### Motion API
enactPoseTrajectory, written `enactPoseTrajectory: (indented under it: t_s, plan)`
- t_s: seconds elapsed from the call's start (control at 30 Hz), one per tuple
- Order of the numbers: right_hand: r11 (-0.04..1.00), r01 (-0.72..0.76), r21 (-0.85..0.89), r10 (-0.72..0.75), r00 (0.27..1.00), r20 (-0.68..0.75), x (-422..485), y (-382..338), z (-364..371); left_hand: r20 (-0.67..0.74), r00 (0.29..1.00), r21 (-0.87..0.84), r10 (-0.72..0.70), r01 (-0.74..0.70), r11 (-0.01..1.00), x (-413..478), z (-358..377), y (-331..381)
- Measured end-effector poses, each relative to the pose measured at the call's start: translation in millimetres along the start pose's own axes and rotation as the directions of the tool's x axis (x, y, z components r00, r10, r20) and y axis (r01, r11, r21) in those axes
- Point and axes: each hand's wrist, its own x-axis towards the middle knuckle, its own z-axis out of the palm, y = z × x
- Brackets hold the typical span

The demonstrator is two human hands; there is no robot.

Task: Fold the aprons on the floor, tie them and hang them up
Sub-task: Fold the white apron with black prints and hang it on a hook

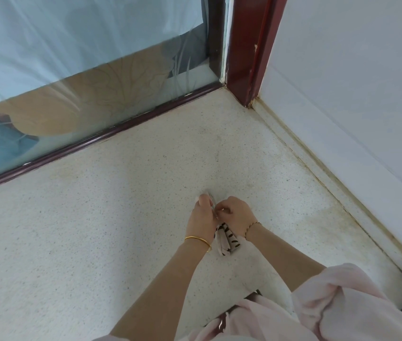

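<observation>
Under and all around the fingers lies the speckled floor [126, 193], the folded pink striped apron [225, 239] shows just behind them between the wrists, and left hand [201, 215] and right hand [238, 214] curl tightly, pinching its cloth.

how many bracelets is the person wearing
2: a gold bangle on the left wrist, a thin chain on the right wrist, either side of the folded apron. Both forearms are bare, so none seems hidden.
</observation>
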Motion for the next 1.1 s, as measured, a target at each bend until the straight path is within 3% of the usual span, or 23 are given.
enactPoseTrajectory:
  t_s: [0.1, 0.23, 0.33, 0.47, 0.63, 0.73, 0.83, 0.9, 0.97, 1.03, 1.1]
  plan:
    - [0.897, -0.233, 0.375, 0.212, 0.972, 0.098, 0.5, 1.3, 2.1, -0.009, 0.999, 0.016, 0.043, -0.042, 0.999, -1.6, -0.6, -0.1]
    - [0.610, -0.438, 0.660, 0.335, 0.898, 0.285, 0.4, 6.9, 2.8, -0.034, 0.997, 0.040, 0.073, -0.071, 0.997, -3.8, 1.4, 1.2]
    - [0.445, -0.489, 0.750, 0.335, 0.868, 0.367, -2.2, 8.4, 4.6, -0.072, 0.994, 0.049, 0.084, -0.081, 0.996, -2.3, 1.2, -4.0]
    - [0.296, -0.534, 0.792, 0.346, 0.833, 0.433, -2.8, 10.0, 7.2, -0.024, 0.996, 0.077, 0.082, -0.080, 0.994, -1.6, -1.5, -7.0]
    - [0.222, -0.562, 0.796, 0.340, 0.810, 0.477, -2.8, 10.3, 5.3, -0.029, 0.999, 0.079, 0.039, -0.037, 0.996, 1.2, -2.0, -10.9]
    - [0.283, -0.507, 0.814, 0.318, 0.850, 0.419, -3.3, 12.3, 4.9, -0.009, 1.000, 0.141, 0.014, -0.013, 0.990, 3.9, -6.0, -10.5]
    - [0.514, -0.355, 0.781, 0.300, 0.927, 0.224, -2.7, 20.3, 2.4, -0.022, 0.999, 0.168, -0.030, 0.034, 0.985, 6.9, -12.4, -12.9]
    - [0.706, -0.293, 0.645, 0.302, 0.948, 0.101, -3.1, 25.5, -1.5, 0.000, 1.000, 0.217, -0.018, 0.017, 0.976, 8.8, -16.3, -14.6]
    - [0.816, -0.256, 0.518, 0.287, 0.958, 0.020, -4.5, 27.3, -2.7, 0.063, 0.996, 0.415, 0.064, -0.085, 0.906, 10.6, -19.3, -15.2]
    - [0.846, -0.240, 0.476, 0.288, 0.957, -0.031, -6.9, 27.1, -0.6, 0.120, 0.975, 0.584, 0.185, -0.220, 0.781, 12.7, -20.9, -15.5]
    - [0.856, -0.232, 0.462, 0.291, 0.955, -0.059, -8.2, 26.5, 1.8, 0.170, 0.965, 0.647, 0.201, -0.263, 0.716, 17.3, -22.0, -12.5]
